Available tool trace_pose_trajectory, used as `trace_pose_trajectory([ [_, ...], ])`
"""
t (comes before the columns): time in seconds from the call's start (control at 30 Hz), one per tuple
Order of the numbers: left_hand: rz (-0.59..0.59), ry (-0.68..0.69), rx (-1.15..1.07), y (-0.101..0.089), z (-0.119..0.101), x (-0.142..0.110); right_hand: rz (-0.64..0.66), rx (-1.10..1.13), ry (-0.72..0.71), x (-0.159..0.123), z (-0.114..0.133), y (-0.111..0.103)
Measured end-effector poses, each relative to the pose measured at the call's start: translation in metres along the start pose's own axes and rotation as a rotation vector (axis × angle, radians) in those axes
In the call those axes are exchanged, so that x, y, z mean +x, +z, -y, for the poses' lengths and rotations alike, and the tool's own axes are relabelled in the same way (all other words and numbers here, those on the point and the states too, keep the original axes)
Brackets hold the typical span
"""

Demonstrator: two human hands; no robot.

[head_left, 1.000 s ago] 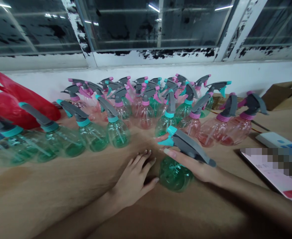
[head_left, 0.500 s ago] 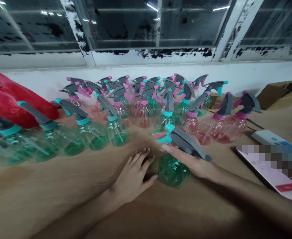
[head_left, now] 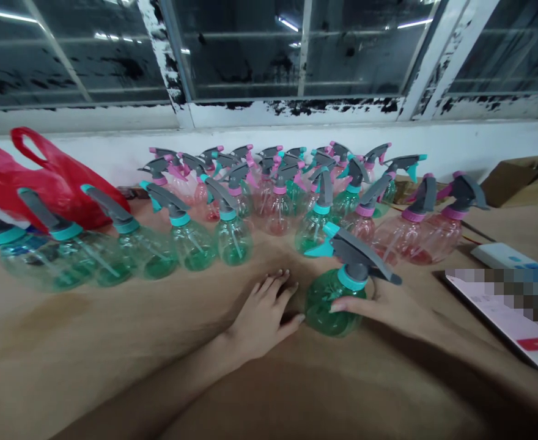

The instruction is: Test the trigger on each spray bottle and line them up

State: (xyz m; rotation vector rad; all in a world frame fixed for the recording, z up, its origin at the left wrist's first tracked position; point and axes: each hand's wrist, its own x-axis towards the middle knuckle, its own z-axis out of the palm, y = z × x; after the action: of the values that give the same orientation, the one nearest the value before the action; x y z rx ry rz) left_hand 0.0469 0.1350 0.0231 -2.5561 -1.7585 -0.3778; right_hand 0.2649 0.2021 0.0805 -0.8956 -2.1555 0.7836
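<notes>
Right of centre, over the light brown, wood-toned tabletop [head_left: 181,330]: a round, see-through green spray bottle [head_left: 320,299] with turquoise collar, grey trigger head and turquoise nozzle aimed left. Gripped from its right side by the right hand [head_left: 390,315], thumb pressed across the front of the body below the collar; remaining fingers lost behind the bottle, their reach around it impossible to tell. Base at or just above the wood, cannot say which.

To its left, palm down on the wood, the left hand [head_left: 264,321], fingers loosely spread, thumb tip just beside the green body; contact there hard to confirm.

Farther left, a slanting row of clear green spray bottles [head_left: 235,241] with grey heads and turquoise collars, bodies overlapping, the outermost cut off by the left edge. Toward the wall, a crowded bunch of pink and green spray bottles [head_left: 278,214], too overlapped to count, many showing little more than grey heads with pink or turquoise tips.

Behind the row, a shiny red plastic carrier bag [head_left: 71,189], also cut off, contents hidden. At right, a flat dark-edged device with a lit screen [head_left: 521,324], partly masked by square blocks and running out of view; beyond it, a white box with blue marks [head_left: 498,253] and a brown cardboard container [head_left: 512,181], both only partly visible. Above, dark windowpanes [head_left: 241,61], too dim to see through.
</notes>
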Motion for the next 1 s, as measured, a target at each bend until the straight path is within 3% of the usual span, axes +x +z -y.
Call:
trace_pose_trajectory([
  [0.17,-0.008,-0.005,0.014,0.001,-0.006,-0.002,-0.053,-0.316,-0.06,-0.017,0.004,-0.008],
  [0.37,-0.01,-0.021,0.019,0.002,-0.016,-0.019,-0.103,-0.373,-0.069,-0.017,0.003,-0.004],
  [0.53,-0.009,-0.012,-0.128,-0.003,-0.014,-0.036,-0.068,-0.286,0.006,0.004,-0.002,0.007],
  [0.77,-0.073,-0.187,-0.59,-0.021,-0.007,-0.036,-0.143,-0.298,-0.055,0.049,-0.008,0.034],
  [1.0,-0.024,-0.165,-0.757,-0.027,-0.005,-0.037,-0.151,-0.282,-0.124,0.075,-0.006,0.052],
])
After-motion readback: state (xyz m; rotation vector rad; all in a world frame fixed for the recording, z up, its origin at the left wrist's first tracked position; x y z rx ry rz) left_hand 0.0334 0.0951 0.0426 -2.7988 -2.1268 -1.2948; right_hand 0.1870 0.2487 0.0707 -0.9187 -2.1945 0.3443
